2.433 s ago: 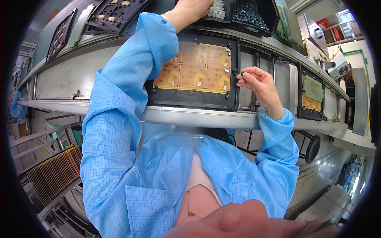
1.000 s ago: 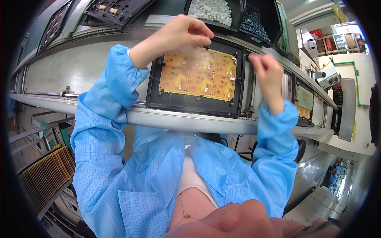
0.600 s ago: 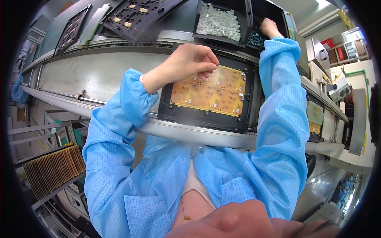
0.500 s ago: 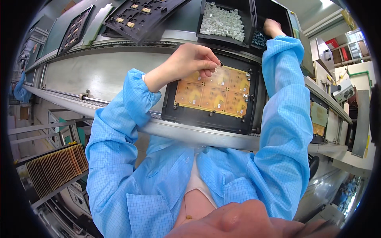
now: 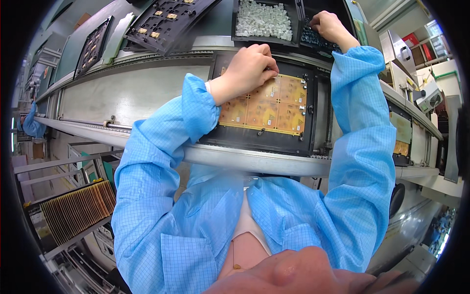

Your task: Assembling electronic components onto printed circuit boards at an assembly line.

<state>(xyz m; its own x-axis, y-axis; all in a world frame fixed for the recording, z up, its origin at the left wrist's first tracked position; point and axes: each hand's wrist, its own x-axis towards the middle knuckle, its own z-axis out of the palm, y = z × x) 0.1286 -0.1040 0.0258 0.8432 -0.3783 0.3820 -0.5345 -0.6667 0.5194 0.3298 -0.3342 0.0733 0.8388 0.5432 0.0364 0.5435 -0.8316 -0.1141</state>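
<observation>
A yellow-orange circuit board panel (image 5: 289, 111), divided into several sections, lies in a black carrier frame (image 5: 230, 139) on the conveyor. My left hand (image 5: 250, 68) is over the panel's far edge, its thumb and fingers pinched together; whatever is between the tips is too small or hidden to name. At the far right, my right hand (image 5: 334, 28) reaches into a black bin holding small dark-blue components (image 5: 309, 37). Its fingers are curled down among the parts, and their tips are partly hidden. A neighbouring black bin is filled with small white connector-like pieces (image 5: 264, 20).
A metal conveyor rail (image 5: 264, 159) runs between my body and the carrier. Beyond the line rests a tilted black fixture (image 5: 169, 22) with several small boards. A rack of upright boards (image 5: 78, 211) stands at the lower left. Another carrier (image 5: 401, 137) sits farther right along the line.
My left hand has moved slightly right and lowered to the panel's far edge. My right hand has shifted a little within the bin. The whole view has tilted slightly.
</observation>
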